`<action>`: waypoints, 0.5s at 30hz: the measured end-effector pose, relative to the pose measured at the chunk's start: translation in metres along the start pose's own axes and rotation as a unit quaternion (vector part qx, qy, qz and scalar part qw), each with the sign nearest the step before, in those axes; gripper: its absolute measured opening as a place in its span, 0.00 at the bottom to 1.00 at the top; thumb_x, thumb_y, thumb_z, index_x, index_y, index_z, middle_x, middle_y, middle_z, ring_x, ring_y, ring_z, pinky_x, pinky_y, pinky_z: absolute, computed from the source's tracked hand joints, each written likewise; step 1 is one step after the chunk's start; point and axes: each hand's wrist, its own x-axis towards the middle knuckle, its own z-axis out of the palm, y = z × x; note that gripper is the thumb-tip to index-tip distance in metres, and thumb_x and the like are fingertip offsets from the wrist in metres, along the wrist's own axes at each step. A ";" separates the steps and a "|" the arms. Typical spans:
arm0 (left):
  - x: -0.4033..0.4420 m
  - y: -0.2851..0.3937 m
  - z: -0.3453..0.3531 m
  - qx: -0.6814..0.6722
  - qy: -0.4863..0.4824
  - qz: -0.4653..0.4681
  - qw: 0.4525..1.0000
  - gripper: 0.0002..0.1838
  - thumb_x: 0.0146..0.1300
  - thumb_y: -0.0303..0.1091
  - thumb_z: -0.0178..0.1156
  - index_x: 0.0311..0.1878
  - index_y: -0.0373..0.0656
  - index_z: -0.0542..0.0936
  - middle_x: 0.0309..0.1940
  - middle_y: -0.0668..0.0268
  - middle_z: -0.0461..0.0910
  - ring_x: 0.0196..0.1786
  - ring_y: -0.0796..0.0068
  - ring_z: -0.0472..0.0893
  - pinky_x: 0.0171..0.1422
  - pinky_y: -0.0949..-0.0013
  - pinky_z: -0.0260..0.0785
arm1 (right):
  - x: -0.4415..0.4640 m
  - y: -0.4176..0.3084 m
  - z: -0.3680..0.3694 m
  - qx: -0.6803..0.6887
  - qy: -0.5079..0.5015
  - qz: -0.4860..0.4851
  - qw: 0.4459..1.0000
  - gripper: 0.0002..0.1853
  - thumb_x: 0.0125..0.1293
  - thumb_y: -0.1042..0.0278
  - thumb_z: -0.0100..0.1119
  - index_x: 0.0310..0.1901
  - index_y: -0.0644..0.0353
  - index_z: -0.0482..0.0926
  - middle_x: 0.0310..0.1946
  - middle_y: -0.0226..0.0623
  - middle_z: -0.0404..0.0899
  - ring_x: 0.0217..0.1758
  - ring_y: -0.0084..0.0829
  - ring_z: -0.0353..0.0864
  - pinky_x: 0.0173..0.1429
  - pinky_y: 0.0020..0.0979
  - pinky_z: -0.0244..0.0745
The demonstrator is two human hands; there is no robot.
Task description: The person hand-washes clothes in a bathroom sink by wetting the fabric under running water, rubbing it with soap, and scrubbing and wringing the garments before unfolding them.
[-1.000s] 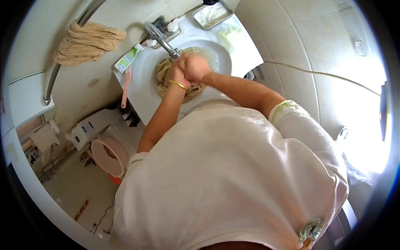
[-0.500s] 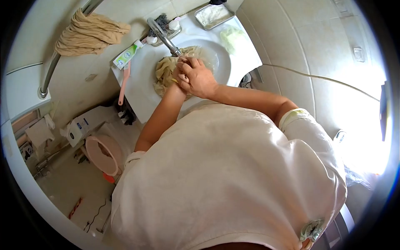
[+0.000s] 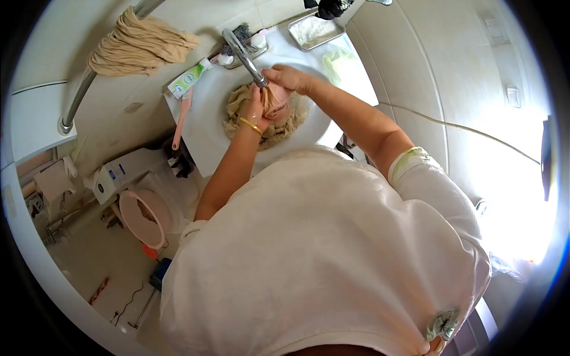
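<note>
A pinkish-tan wet cloth (image 3: pixel 275 107) is bunched up under the chrome faucet (image 3: pixel 242 56). My left hand (image 3: pixel 254 105), with a gold bracelet at the wrist, grips its left side, fingers closed. Over its upper right side, close beside the spout, my right hand (image 3: pixel 289 78) curls its fingers on the fabric; part of the grip is hidden. Crumpled beige wet fabric (image 3: pixel 274 137) lies below both hands in the white washbasin (image 3: pixel 319 121).
On the counter are a green-and-white tube (image 3: pixel 185 82), a pink-handled brush (image 3: pixel 181 121) and a metal tray (image 3: pixel 314 32) holding something white. Tan fabric (image 3: pixel 139 44) hangs over a rail at upper left. A pink bucket (image 3: pixel 141 216) is on the lower left.
My hands were clasped together over the basin. Now they are apart, holding the pinkish cloth under the spout, with my right hand higher. The fabric below is more exposed.
</note>
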 end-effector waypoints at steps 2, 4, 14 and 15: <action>-0.015 0.018 0.001 -0.006 -0.048 -0.011 0.999 0.26 0.65 0.56 0.45 0.53 0.44 0.69 0.46 0.66 0.75 0.47 0.72 0.77 0.49 0.66 0.73 | 0.028 -0.009 -0.018 -0.192 0.136 -0.105 0.966 0.34 0.50 0.45 0.62 0.49 0.70 0.72 0.41 0.49 0.77 0.45 0.37 0.77 0.49 0.31 0.72; -0.017 0.023 -0.006 -0.020 -0.057 -0.016 0.998 0.25 0.65 0.55 0.43 0.54 0.46 0.68 0.47 0.67 0.75 0.49 0.72 0.76 0.51 0.64 0.72 | 0.036 -0.035 -0.024 -0.323 0.219 -0.164 0.906 0.37 0.46 0.45 0.65 0.49 0.70 0.71 0.41 0.53 0.77 0.46 0.41 0.77 0.50 0.33 0.72; -0.019 0.023 0.000 -0.048 -0.004 -0.008 0.999 0.29 0.63 0.59 0.42 0.59 0.48 0.66 0.56 0.67 0.71 0.58 0.67 0.70 0.62 0.58 0.61 | 0.092 -0.065 -0.014 -0.484 0.145 -0.172 0.846 0.22 0.48 0.59 0.65 0.46 0.51 0.75 0.39 0.42 0.79 0.44 0.43 0.78 0.46 0.38 0.74; -0.018 0.022 0.000 -0.035 0.006 -0.013 0.999 0.30 0.63 0.60 0.42 0.59 0.48 0.66 0.56 0.67 0.70 0.58 0.67 0.70 0.63 0.58 0.61 | 0.092 -0.066 -0.012 -0.497 0.144 -0.152 0.843 0.23 0.48 0.60 0.65 0.48 0.48 0.74 0.39 0.42 0.79 0.44 0.43 0.78 0.46 0.39 0.74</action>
